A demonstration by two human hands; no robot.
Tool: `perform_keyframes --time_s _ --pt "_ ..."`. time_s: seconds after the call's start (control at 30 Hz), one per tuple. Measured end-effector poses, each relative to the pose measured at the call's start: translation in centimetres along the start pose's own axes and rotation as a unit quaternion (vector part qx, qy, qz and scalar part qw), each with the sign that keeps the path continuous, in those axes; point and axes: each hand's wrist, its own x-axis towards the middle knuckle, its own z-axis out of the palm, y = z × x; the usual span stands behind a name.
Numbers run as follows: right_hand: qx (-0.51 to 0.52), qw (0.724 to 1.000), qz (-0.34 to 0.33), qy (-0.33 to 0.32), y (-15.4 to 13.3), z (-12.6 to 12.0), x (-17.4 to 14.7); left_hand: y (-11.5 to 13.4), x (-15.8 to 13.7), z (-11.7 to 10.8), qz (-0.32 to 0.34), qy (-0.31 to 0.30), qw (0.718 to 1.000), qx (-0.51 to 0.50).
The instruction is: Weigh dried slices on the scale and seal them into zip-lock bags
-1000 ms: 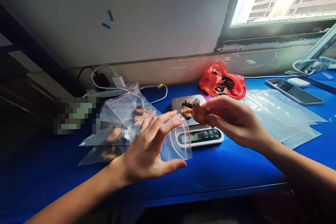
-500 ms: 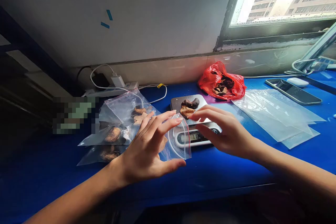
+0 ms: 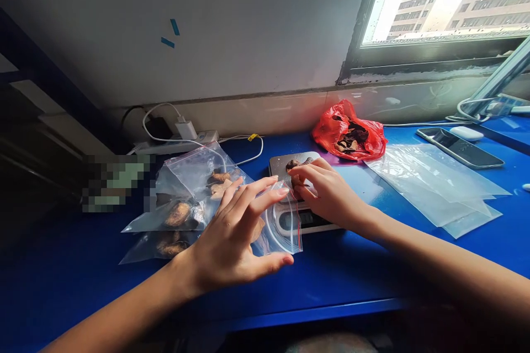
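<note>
Head view, far left: a patch (image 3: 120,182) is hiding under blurry squares, so I cannot tell what it is.
Filled bags (image 3: 182,165): they are lying on top of each other, and the left hand (image 3: 232,237) is covering some.
Left hand: its thumb and fingers are standing wide apart by the mouth of a clear bag (image 3: 290,226); I cannot tell if they are pinching it. Its arm is running out at the bottom.
Scale (image 3: 277,164): the clear bag and the right hand (image 3: 335,190) are hiding much of it; the screen (image 3: 301,219) is looking too dark to read.
Brown pieces (image 3: 293,165): they are lying on the scale, partly covered.
Right hand: finger and thumb are bending around a brown piece, a little apart; I cannot tell if they are gripping it.
Red bag (image 3: 331,127): it is sitting behind the scale, hiding its deeper insides.
Flat bags (image 3: 430,176): they are overlapping, so counting is hard.
Blue table (image 3: 323,276): room is showing between the arms; the front edge is running below.
</note>
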Motion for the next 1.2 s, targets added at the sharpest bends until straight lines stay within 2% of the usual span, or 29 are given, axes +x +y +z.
perform_keyframes --time_s 0.1,0.2,0.27,0.33,0.47,0.53,0.63,0.73,0.83,0.9,1.03,1.2 --pt "0.066 0.997 0.004 0.047 0.0 -0.5 -0.3 -0.1 0.0 -0.1 0.004 0.005 1.0 0.001" --pt "0.144 0.987 -0.009 0.074 -0.9 -2.1 -0.9 -0.2 -0.1 0.0 0.006 0.014 1.0 0.005" --pt "0.199 0.978 -0.01 0.056 -2.0 -3.2 -1.5 -0.4 -0.1 0.1 0.008 0.018 1.0 0.003" --pt "0.255 0.967 -0.014 0.012 -3.1 -3.9 -2.0 -0.5 -0.2 0.3 0.007 0.021 1.0 0.0" --pt "0.322 0.943 -0.024 -0.08 -4.3 -3.7 -2.6 -0.6 -0.4 0.6 0.008 0.031 0.999 -0.005" --pt "0.318 0.945 -0.02 -0.074 -4.2 -3.2 -2.7 -0.7 -0.4 0.6 0.01 0.028 1.0 -0.004" --pt "0.316 0.949 -0.01 -0.016 -3.9 -2.9 -2.7 -0.7 -0.3 0.5 0.014 0.023 1.0 -0.001" --pt "0.275 0.96 -0.036 0.019 -3.2 -3.1 -2.4 -0.7 -0.2 0.4 0.023 0.03 0.999 0.008" --pt "0.139 0.987 -0.069 0.048 -1.4 -2.8 -1.8 -0.6 -0.2 0.5 0.026 0.036 0.999 0.01" --pt "0.044 0.995 -0.059 0.063 0.3 -2.2 -1.3 -0.6 -0.2 0.5 0.023 0.039 0.999 0.006" --pt "-0.07 0.997 -0.023 0.033 3.0 -1.1 -0.4 -0.6 -0.1 0.6 0.027 0.045 0.999 -0.008" --pt "-0.114 0.993 0.012 -0.013 3.0 -1.5 0.1 -0.7 -0.1 0.5 0.021 0.053 0.998 -0.026"
